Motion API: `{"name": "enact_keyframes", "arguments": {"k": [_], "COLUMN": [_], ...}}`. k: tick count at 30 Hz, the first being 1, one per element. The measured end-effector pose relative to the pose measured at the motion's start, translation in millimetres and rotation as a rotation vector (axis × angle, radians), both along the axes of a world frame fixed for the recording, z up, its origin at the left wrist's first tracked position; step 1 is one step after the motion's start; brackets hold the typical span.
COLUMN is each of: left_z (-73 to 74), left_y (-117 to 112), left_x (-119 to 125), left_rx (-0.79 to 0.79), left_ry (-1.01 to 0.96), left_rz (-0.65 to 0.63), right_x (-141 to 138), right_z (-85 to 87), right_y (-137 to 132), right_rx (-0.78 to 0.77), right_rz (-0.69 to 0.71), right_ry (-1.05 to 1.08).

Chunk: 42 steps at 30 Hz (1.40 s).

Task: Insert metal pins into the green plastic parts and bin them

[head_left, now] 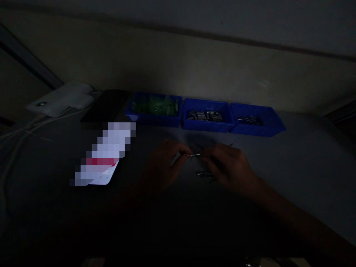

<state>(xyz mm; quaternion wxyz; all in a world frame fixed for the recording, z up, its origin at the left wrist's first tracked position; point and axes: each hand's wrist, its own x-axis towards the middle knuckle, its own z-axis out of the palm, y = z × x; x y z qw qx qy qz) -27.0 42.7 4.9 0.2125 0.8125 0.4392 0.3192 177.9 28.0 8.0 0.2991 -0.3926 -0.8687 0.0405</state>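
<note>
Hands meet over the middle of a dark table (300, 174), fingertips almost together. The left hand (164, 165) pinches the left end of a thin metal pin (195, 155) between thumb and forefinger, closed tight on it. The right hand (228, 165) comes in from the right, its fingers curled about the pin's right end; whether they clamp it or only touch it is too dim to tell. The pin lies roughly level, bridging the small gap between both hands, just above the tabletop.

More small metal parts (202, 173) lie loose on the table just near of the pin, under the right hand's fingers.

On the far side stand 3 blue bins in a row: the left bin (154, 118) holds green pieces, the middle bin (207, 124) grey metal parts, the right bin (258, 128) a few more metal parts. To the left lies a white card (107, 178), and farther left a white device (61, 98) with cables.
</note>
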Motion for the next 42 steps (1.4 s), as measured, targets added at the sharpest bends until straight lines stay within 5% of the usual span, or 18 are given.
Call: {"name": "enact_keyframes", "arguments": {"k": [22,25,29,32,36,42], "left_z": [1.9,-0.7,-7.0,-9.4,-7.0,-8.5], "left_y": [0,0,2,4,6,9], "left_x": [0,0,1,5,10,10], "left_rx": [-0.033,-0.038,-0.01,0.011,-0.012,0.033], "left_ry": [0.017,0.069,0.145,0.201,0.278,0.297], "left_rz": [-0.025,-0.056,-0.047,-0.012,0.003,0.015], "right_x": [1,19,67,101,116,82], "right_z": [8.2,15.5,26.6,28.9,29.4,30.1], "right_y": [0,9,30,43,46,36], "right_rx": [0.027,0.063,0.232,0.336,0.379,0.312], "right_rz": [0.049,-0.086,-0.655,-0.872,-0.958,-0.75], "right_ry": [0.04,0.009,0.083,0.092,0.126,0.156]}}
